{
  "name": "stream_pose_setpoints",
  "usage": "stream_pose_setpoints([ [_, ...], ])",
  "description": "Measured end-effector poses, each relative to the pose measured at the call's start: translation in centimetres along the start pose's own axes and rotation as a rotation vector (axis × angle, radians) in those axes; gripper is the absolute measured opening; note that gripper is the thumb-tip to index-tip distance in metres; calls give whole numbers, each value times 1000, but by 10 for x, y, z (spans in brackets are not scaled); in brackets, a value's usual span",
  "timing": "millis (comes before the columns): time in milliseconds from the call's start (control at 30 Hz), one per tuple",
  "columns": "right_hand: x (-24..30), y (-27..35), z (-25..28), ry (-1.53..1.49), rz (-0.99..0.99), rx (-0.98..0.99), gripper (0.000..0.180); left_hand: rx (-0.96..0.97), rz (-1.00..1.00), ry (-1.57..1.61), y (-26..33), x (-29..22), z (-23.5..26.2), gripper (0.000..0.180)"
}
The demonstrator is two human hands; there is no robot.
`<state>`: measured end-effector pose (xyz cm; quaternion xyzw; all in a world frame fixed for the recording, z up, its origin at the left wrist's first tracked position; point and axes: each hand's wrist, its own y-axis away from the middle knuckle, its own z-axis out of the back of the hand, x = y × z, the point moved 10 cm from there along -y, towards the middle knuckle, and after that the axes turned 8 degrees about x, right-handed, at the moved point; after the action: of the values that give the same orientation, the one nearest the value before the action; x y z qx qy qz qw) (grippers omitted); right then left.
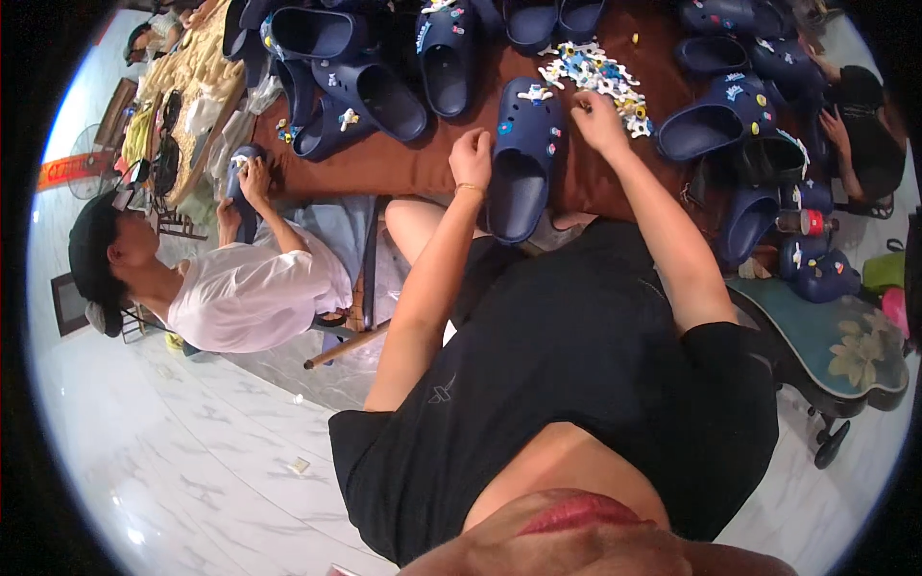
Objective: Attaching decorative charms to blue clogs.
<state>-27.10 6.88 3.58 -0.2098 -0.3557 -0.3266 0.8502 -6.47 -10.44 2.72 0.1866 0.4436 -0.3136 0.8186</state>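
Observation:
A navy clog [520, 182] lies in front of me with its toe pointing away and its heel over the table's near edge. White, blue and small coloured charms sit on its upper. My left hand [471, 158] is closed at the clog's left side, its curled fingers against the edge. To the right of the clog, my right hand [600, 123] is bent downward with its fingers pinched together; whatever they hold is hidden. Just beyond it lies a loose pile of white, blue and yellow charms [591, 72].
More navy clogs [379, 101] crowd the brown-covered table [413, 158] at left, and others [706, 125] at right. On the left, a person in a white shirt [259, 293] handles a clog. Another person [864, 134] sits far right. A blue-green stool [826, 331] stands by my right.

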Motion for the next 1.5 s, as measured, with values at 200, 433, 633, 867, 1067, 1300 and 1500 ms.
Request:
stream_pose_setpoints([
  [200,-19,31,-18,-132,-225,82,32,-137,-557,-58,58,-94,17,9],
  [433,14,32,-23,-54,-231,35,32,243,-570,-503,64,-72,-73,15],
  [633,44,31,-29,159,-272,36,32,607,-326,-784,51,-25,-121,21],
  [867,6,28,-60,-161,-461,249,29,655,-248,-761,53,-25,-122,22],
  [1067,10,7,-21,-175,-312,104,26,713,-270,-754,45,-24,-128,25],
  [1300,-71,-54,54,61,-314,-62,24,-106,-793,-662,27,-45,-100,29],
  [1500,-101,-140,106,377,-260,-149,33,-43,-762,-724,26,-47,-110,29],
])
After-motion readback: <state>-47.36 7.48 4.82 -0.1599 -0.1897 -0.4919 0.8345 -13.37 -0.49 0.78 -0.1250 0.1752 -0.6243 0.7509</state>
